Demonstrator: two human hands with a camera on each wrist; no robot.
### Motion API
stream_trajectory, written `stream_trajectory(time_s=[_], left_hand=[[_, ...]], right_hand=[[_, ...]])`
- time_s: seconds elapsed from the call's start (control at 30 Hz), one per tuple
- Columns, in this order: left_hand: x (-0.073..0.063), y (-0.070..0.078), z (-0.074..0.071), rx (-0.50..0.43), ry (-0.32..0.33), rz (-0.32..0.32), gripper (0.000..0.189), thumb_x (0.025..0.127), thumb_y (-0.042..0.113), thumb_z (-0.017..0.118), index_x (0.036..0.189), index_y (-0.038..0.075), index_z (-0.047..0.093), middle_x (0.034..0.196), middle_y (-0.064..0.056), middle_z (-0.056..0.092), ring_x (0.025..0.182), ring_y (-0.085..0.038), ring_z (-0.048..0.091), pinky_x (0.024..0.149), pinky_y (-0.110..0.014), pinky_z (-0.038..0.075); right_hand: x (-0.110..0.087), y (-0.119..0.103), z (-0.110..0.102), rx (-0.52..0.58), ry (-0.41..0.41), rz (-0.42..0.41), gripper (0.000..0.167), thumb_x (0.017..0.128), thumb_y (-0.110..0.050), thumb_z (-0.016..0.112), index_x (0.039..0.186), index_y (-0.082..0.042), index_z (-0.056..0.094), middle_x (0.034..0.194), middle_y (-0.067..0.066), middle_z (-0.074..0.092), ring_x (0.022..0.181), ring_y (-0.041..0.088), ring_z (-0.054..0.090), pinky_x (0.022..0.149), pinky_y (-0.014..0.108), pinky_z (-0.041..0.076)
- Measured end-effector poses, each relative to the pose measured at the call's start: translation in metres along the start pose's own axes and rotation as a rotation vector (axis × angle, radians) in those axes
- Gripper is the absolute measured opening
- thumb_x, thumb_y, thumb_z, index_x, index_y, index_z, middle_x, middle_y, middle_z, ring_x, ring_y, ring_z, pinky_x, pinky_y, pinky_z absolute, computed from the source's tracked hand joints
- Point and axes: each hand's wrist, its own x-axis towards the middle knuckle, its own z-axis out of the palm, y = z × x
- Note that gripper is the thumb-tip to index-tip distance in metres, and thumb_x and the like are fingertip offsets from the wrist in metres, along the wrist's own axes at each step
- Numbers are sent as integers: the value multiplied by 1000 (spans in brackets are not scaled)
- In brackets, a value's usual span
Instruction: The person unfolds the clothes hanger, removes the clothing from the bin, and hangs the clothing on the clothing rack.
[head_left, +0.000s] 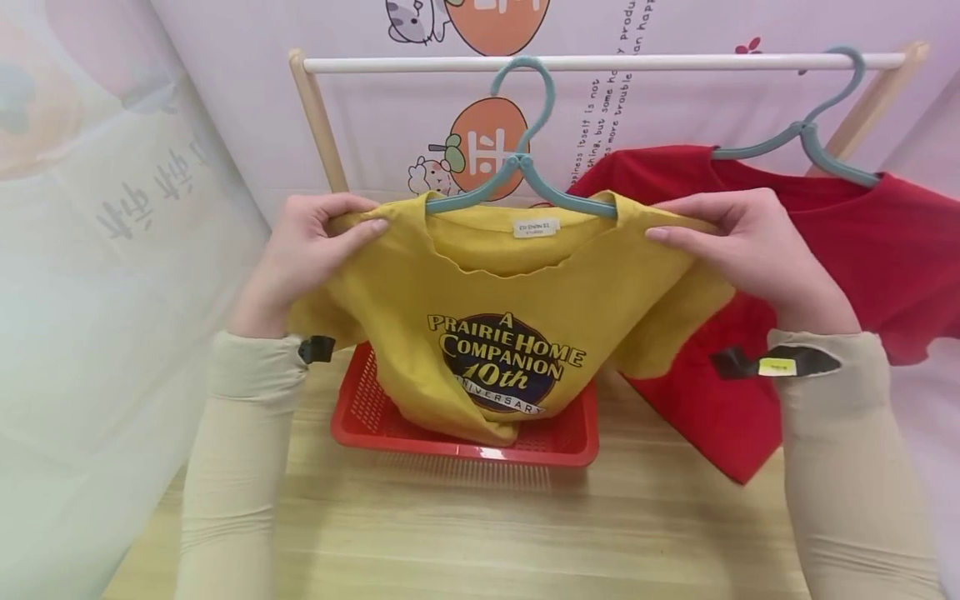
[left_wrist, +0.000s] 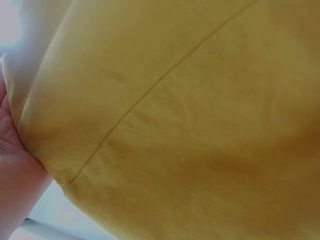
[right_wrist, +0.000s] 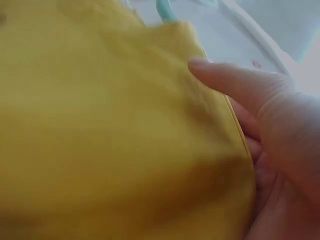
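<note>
A yellow T-shirt (head_left: 517,292) with a dark round print hangs from a blue-green hanger (head_left: 517,171), whose arms go in at the neckline. At the shirt's left shoulder in the head view, my left hand (head_left: 307,246) pinches the cloth between thumb and fingers. On the opposite shoulder my right hand (head_left: 750,242) pinches likewise, its thumb on the front of the fabric. Yellow cloth fills most of the left wrist view, with part of the left hand (left_wrist: 17,155) at its edge. The right wrist view shows the right thumb over the shoulder seam.
Below the shirt stands a red plastic basket (head_left: 465,450) on the wooden tabletop (head_left: 450,542); the hem hangs into it. Behind is a rack with a white rail (head_left: 600,62). A red T-shirt (head_left: 847,258) on another blue-green hanger (head_left: 832,158) is at the right.
</note>
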Motion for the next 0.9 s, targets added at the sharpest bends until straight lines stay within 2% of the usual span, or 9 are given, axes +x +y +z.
stream_trajectory(time_s=[0.17, 0.3, 0.33, 0.4, 0.5, 0.57, 0.63, 0.77, 0.9], left_hand=[[3, 3, 4, -23, 2, -26, 17, 92, 12, 77, 106, 1, 78, 92, -3, 75, 75, -16, 66, 65, -20, 54], [7, 7, 9, -6, 59, -22, 21, 91, 15, 80, 108, 4, 79, 95, -2, 76, 80, -15, 68, 69, -20, 54], [8, 7, 12, 11, 85, 3, 22, 89, 15, 82, 109, 5, 79, 98, -2, 76, 83, -13, 68, 72, -20, 54], [11, 8, 18, 58, 136, 96, 27, 85, 14, 85, 111, 8, 80, 103, 0, 76, 91, -10, 68, 80, -21, 54], [18, 5, 32, 170, 200, 286, 38, 81, 14, 89, 116, 10, 78, 112, -1, 75, 104, -13, 66, 92, -26, 51], [22, 3, 43, 261, 234, 399, 42, 81, 15, 89, 121, 10, 76, 115, -2, 74, 108, -18, 65, 98, -30, 48], [27, -1, 52, 346, 278, 487, 40, 85, 14, 86, 123, 8, 75, 116, -6, 74, 107, -24, 66, 98, -34, 48], [42, -1, 64, 437, 353, 561, 27, 94, 13, 76, 120, 7, 76, 111, -7, 75, 98, -26, 70, 94, -35, 51], [65, 14, 63, 448, 392, 582, 21, 97, 15, 72, 116, 8, 77, 109, -6, 75, 96, -23, 72, 91, -30, 54]], right_hand=[[-4, -13, 2, -67, 13, -23, 25, 91, -17, 80, 113, -7, 79, 90, 0, 76, 77, 17, 65, 62, 17, 52], [-8, -17, -2, -56, 51, 21, 27, 90, -19, 81, 113, -7, 79, 90, 1, 76, 76, 16, 67, 61, 18, 53], [-9, -18, -4, -52, 59, 36, 27, 90, -20, 82, 113, -7, 79, 90, 1, 76, 76, 16, 68, 61, 18, 53], [-9, -19, -6, -48, 70, 59, 29, 89, -22, 82, 114, -8, 78, 90, 0, 76, 76, 16, 68, 61, 18, 53], [-11, -22, -9, -53, 76, 87, 31, 89, -24, 82, 116, -8, 78, 90, 2, 76, 77, 17, 67, 61, 18, 53], [-11, -24, -12, -53, 80, 101, 33, 89, -26, 82, 116, -8, 78, 90, 3, 76, 77, 18, 67, 60, 19, 53], [-12, -26, -15, -58, 85, 119, 34, 89, -27, 82, 117, -8, 77, 91, 3, 75, 78, 19, 66, 61, 18, 53], [-11, -29, -22, -27, 127, 130, 33, 88, -24, 83, 117, -8, 78, 92, 1, 74, 79, 18, 63, 59, 16, 53], [-8, -37, -34, 49, 189, 131, 31, 86, -17, 85, 115, -8, 79, 88, -1, 76, 74, 11, 68, 59, 14, 54]])
